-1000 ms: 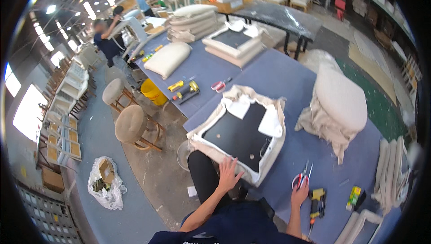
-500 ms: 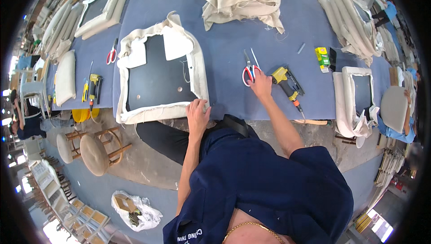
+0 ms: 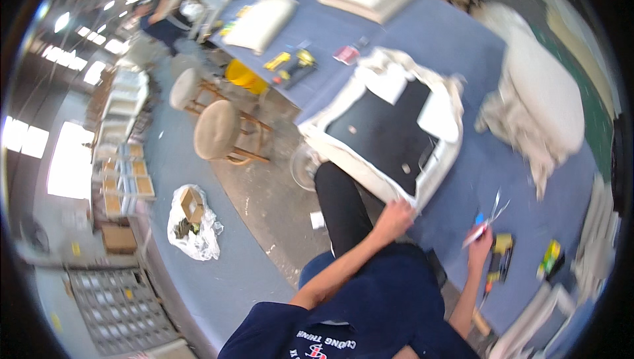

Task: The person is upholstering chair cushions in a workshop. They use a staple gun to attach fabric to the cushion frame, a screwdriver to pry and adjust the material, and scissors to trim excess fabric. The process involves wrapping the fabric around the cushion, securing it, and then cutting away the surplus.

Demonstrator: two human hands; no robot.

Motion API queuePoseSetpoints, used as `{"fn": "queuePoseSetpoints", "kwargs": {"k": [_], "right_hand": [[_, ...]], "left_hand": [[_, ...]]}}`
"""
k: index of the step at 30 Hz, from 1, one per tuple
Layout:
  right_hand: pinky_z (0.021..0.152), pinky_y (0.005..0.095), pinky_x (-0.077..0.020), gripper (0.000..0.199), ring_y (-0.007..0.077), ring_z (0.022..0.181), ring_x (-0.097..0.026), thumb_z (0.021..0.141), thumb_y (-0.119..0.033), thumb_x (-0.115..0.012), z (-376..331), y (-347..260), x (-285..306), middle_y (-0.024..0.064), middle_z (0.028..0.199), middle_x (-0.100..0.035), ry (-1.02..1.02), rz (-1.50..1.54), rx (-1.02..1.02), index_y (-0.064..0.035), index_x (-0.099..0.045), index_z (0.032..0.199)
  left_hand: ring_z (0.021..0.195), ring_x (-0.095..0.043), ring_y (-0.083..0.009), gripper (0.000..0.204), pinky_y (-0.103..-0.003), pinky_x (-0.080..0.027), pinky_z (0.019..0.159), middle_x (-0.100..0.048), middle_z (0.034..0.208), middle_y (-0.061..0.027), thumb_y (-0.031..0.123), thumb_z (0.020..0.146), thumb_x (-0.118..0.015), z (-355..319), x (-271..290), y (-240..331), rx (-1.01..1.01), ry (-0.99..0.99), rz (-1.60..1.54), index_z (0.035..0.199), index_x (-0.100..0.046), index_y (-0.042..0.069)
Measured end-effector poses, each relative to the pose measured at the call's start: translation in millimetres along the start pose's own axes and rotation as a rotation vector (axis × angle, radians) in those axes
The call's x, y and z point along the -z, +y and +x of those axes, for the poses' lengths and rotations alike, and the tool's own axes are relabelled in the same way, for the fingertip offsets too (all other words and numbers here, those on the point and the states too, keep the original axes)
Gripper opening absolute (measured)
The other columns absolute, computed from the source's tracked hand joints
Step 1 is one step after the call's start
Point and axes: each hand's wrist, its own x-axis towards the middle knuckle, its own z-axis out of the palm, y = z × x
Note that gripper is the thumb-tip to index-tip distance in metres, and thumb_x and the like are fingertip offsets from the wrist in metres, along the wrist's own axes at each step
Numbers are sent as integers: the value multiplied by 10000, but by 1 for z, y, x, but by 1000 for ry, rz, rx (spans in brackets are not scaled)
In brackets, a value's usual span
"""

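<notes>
An upholstered seat pad [image 3: 316, 136] with a black underside lies face down on the blue-covered table [image 3: 462, 12]. Its beige fabric is folded over the rim, and white patches cover two corners. My left hand [image 3: 396, 219] is closed on the seat's near corner. Over the table to the right, my right hand [image 3: 480, 245] grips a pair of scissors [image 3: 475, 233] with red and white handles, the blades pointing away from me. Motion smears the blades. Beside that hand lies a yellow and black staple gun [image 3: 500, 257].
A cushion with loose fabric [image 3: 541, 88] sits at the far right. Another staple gun [image 3: 297, 67] and red-handled scissors [image 3: 347, 54] lie at the far left. A small yellow-green box [image 3: 549, 258] is at the right. Round stools [image 3: 218, 131] and a white plastic bag [image 3: 198, 240] are on the floor.
The view has swung left and tilted. My right hand has closed on the scissors and lifted them off the table. My left hand stays at the seat's near corner.
</notes>
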Motion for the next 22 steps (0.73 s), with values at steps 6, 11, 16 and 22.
{"fn": "queuePoseSetpoints", "kwargs": {"k": [6,11,16,22], "right_hand": [[367,362,-471,518,209,403,-577,935,-483,-724,-6,7,-19,68,562,-557,-306,25,-616,-49,-552,710],[366,376,-485,462,236,408,-582,950,-405,-691,5,0,-25,95,561,-553,-236,210,-493,-28,-545,726],[418,384,-528,287,268,482,-633,955,-228,-594,-5,31,-27,127,641,-604,-299,184,-528,19,-586,807],[555,371,-590,291,282,632,-706,941,-249,-612,-1,42,-38,181,786,-677,-422,124,-552,42,-617,951]], "left_hand": [[1067,-558,-262,156,-424,-437,866,-628,952,-75,187,860,-705,0,-2,-2,92,69,-82,966,-682,75],[1086,-533,-275,215,-420,-420,888,-597,1037,-112,222,847,-724,-9,2,23,116,261,115,983,-682,61],[1094,-521,-278,234,-415,-422,886,-572,1089,-116,223,809,-748,-10,7,22,212,247,103,942,-677,44],[1066,-531,-282,261,-418,-432,870,-565,1072,-106,218,797,-755,-6,-10,26,272,278,42,956,-672,27]]}}
